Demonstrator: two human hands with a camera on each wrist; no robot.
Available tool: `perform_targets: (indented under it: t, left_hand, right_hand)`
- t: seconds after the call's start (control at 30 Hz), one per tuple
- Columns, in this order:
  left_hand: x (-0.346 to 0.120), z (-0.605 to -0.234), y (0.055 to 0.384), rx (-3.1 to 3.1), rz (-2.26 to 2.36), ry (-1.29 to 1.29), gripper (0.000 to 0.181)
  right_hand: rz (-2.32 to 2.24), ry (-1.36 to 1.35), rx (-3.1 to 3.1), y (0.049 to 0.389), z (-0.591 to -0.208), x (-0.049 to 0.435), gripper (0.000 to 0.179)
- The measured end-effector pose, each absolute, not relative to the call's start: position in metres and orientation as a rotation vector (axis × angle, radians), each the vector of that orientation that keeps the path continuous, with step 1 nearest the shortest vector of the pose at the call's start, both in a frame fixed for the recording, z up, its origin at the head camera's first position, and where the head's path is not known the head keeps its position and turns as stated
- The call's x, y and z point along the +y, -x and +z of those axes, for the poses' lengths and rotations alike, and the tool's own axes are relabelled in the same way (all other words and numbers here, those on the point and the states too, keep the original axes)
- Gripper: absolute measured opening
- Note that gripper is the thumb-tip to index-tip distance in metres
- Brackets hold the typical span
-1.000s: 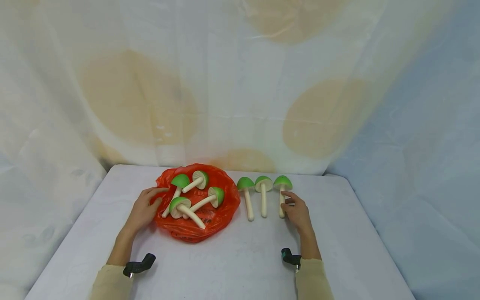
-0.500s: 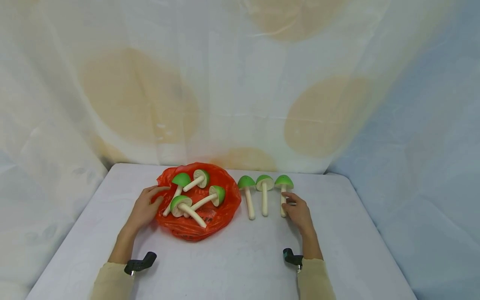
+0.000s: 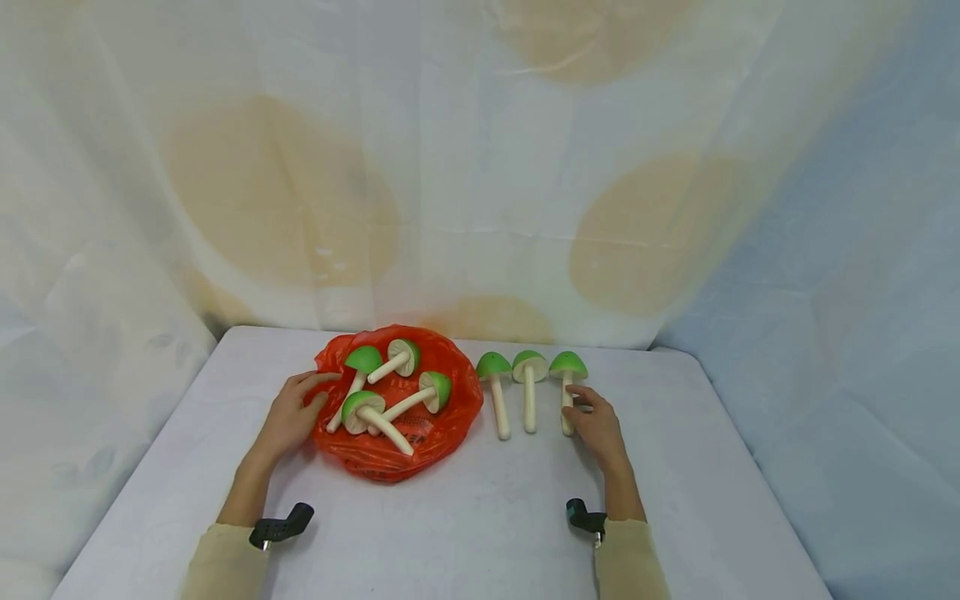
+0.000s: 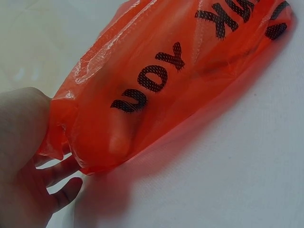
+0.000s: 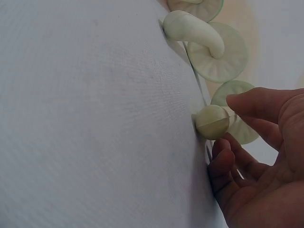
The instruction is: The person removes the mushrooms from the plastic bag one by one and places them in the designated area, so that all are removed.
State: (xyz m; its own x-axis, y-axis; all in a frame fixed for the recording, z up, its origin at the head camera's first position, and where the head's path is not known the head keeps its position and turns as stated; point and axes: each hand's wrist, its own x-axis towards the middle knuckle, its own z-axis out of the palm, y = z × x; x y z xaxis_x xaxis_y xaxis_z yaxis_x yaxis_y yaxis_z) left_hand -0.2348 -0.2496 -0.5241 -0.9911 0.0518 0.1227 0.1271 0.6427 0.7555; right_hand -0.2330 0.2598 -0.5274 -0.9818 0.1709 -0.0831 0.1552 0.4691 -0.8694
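Observation:
A crinkled red plastic bag (image 3: pixel 448 437) lies spread at the table's left, bearing several toy mushrooms (image 3: pixel 364 359) with green caps and pale stems. My left hand (image 3: pixel 288 418) holds the bag's left edge; in the left wrist view the red film (image 4: pixel 156 109) with black lettering passes between thumb and fingers. To the right of the bag, 3 more mushrooms lie in a row, caps away from me. My right hand (image 3: pixel 598 423) grips the stem of the rightmost mushroom (image 3: pixel 567 362). Seen from the right wrist, thumb and fingers close around its stem (image 5: pixel 213 123), near the rounded end.
The left mushroom of the row (image 3: pixel 494 367) sits close beside the bag's right edge, and the middle mushroom (image 3: pixel 529 367) next to it. A white cloth covers the table (image 3: pixel 465 533). Pale curtains with tan circles (image 3: pixel 480 250) hang behind and at both sides.

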Motion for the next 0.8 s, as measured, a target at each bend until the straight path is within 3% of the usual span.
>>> perform_targets:
  t: [0.37,0.8]
  left_hand:
    - [-0.250,-0.524,0.234,-2.762,-1.279,0.153,0.036]
    - [-0.250,-0.525,0.235,-2.770,-1.272,0.153,0.036]
  right_hand:
    - [1.573,0.288,-2.671,0.233,-0.526,0.260,0.047]
    - [1.639,0.092,-2.548,0.231,-0.492,0.221,0.039]
